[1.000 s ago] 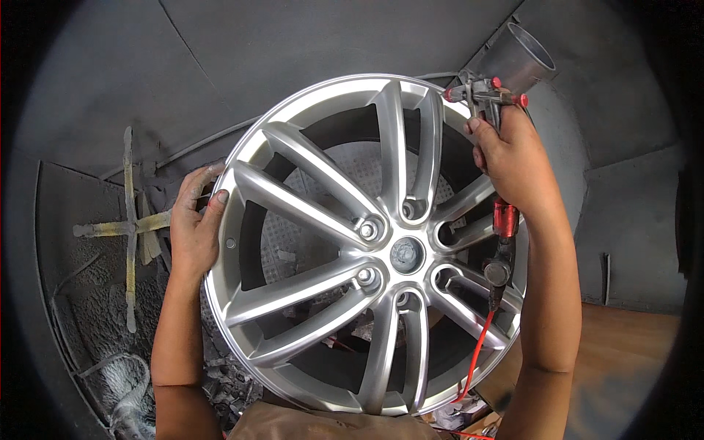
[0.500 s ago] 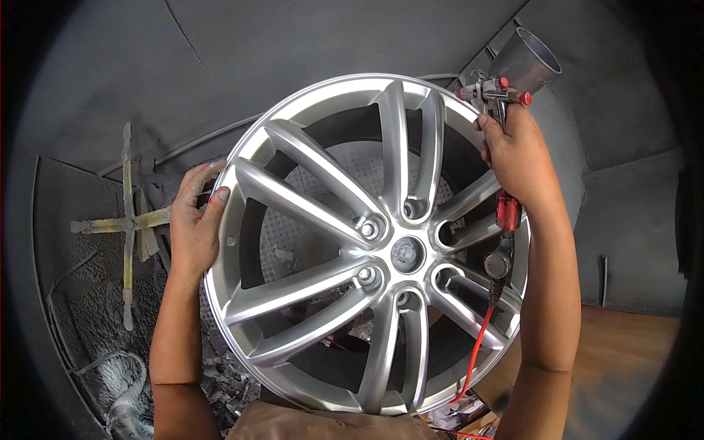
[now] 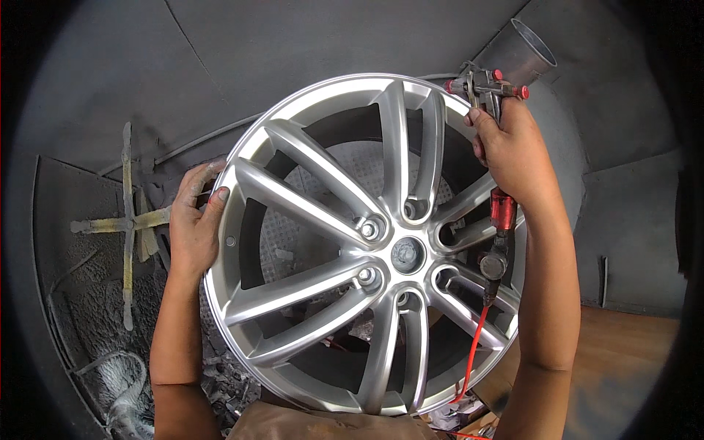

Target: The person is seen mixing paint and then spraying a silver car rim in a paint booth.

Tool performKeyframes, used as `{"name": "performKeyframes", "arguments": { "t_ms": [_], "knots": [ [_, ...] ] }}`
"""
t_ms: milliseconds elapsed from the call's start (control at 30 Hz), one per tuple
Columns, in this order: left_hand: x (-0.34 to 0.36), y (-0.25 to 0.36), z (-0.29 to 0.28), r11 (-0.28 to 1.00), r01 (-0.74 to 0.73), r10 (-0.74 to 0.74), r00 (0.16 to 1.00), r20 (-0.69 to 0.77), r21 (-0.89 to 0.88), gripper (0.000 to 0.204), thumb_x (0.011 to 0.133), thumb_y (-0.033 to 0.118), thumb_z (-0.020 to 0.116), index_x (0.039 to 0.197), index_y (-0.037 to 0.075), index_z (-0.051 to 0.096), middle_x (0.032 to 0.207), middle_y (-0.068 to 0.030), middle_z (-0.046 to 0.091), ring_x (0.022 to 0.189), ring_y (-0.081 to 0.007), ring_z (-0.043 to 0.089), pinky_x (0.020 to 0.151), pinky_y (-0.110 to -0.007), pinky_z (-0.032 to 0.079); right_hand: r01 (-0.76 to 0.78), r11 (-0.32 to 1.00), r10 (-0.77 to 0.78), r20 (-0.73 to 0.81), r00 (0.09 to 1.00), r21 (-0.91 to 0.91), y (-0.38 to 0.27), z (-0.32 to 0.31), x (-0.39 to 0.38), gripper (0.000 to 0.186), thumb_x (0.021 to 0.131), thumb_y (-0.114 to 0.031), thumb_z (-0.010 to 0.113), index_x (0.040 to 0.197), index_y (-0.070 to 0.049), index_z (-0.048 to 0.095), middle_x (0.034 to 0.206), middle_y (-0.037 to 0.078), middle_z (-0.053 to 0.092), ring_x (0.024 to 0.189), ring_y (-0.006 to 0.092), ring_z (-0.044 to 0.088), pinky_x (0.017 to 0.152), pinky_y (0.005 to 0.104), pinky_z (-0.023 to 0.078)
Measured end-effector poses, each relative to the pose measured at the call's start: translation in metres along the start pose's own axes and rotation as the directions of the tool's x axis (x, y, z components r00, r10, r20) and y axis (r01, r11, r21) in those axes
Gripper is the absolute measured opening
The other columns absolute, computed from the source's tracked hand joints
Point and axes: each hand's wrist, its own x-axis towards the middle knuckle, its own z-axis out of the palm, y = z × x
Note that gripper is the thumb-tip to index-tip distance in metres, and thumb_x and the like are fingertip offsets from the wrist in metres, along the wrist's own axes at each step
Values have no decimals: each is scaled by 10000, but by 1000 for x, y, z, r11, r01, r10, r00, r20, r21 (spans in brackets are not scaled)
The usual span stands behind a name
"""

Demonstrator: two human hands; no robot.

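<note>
A silver alloy wheel rim [image 3: 396, 169] with paired spokes fills the middle, its face turned up toward me. My left hand [image 3: 196, 220] is closed on the rim's left edge, thumb on the front and fingers wrapped behind. Over the upper right edge, my right hand [image 3: 513, 143] grips a spray gun [image 3: 484, 86] with red knobs. A grey metal cup [image 3: 519, 53] sits on top of the gun. Below the hand hang a red fitting [image 3: 502, 209] and a red air hose [image 3: 475, 348], crossing in front of the spokes. My palm hides most of the gun's handle.
A cross-shaped stand [image 3: 128, 223], grey with yellow arms, is at the left beside a paint-crusted wall. Dark grey panels [image 3: 308, 44] enclose the back. Crumpled scraps [image 3: 227, 381] lie under the rim. A brown board [image 3: 623, 359] covers the lower right.
My right hand and the spray gun have shifted a little left, with the cup slightly higher. The fitting below moved left too. My left hand and the rim look unmoved.
</note>
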Motion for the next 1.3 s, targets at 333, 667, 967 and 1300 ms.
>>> {"name": "performKeyframes", "arguments": {
  "t_ms": [333, 667, 967, 1300],
  "knots": [
    [0, 0, 0, 1000, 14, -15, 1000, 8, 6, 334, 932, 86, 618, 1246, -29, 624, 1239, -148, 603, 1170, -251, 583, 1032, -347, 432, -2, 993, -5, -57, 998, -121, 12, -10, -1, 222, 960, -151, 580, 909, 63, 548, 693, 134, 622, 617, 232, 644, 604, 379, 495],
    [-8, -6, -4, 1000, 10, -11, 1000, 21, 19, 346, 950, 91, 603, 1274, -31, 602, 1268, -146, 592, 1210, -247, 562, 1053, -341, 415, -95, 986, 115, -144, 983, 139, 50, -84, -44, 171, 1011, -145, 549, 1090, -11, 619, 832, -2, 636, 585, 38, 476, 489, 222, 370],
    [4, 12, -4, 917, 320, -284, 943, 175, -236, 533, 1010, 116, 540, 1479, -69, 364, 1405, -194, 514, 1300, -241, 491, 1117, -340, 348, -528, 849, 496, -315, 809, -21, 164, -185, -90, 166, 995, -100, 526, 1130, -11, 562, 884, 55, 644, 596, 86, 525, 528, 271, 428],
    [22, 34, -1, 879, 456, -382, 850, 363, -141, 526, 1026, 185, 511, 1455, -79, 358, 1398, -184, 493, 1312, -240, 448, 1129, -353, 300, -770, 637, 724, -376, 578, 42, 159, -191, -136, 151, 1002, -121, 538, 1097, -9, 578, 919, 60, 643, 588, 78, 515, 504, 262, 417]
  ]
}}
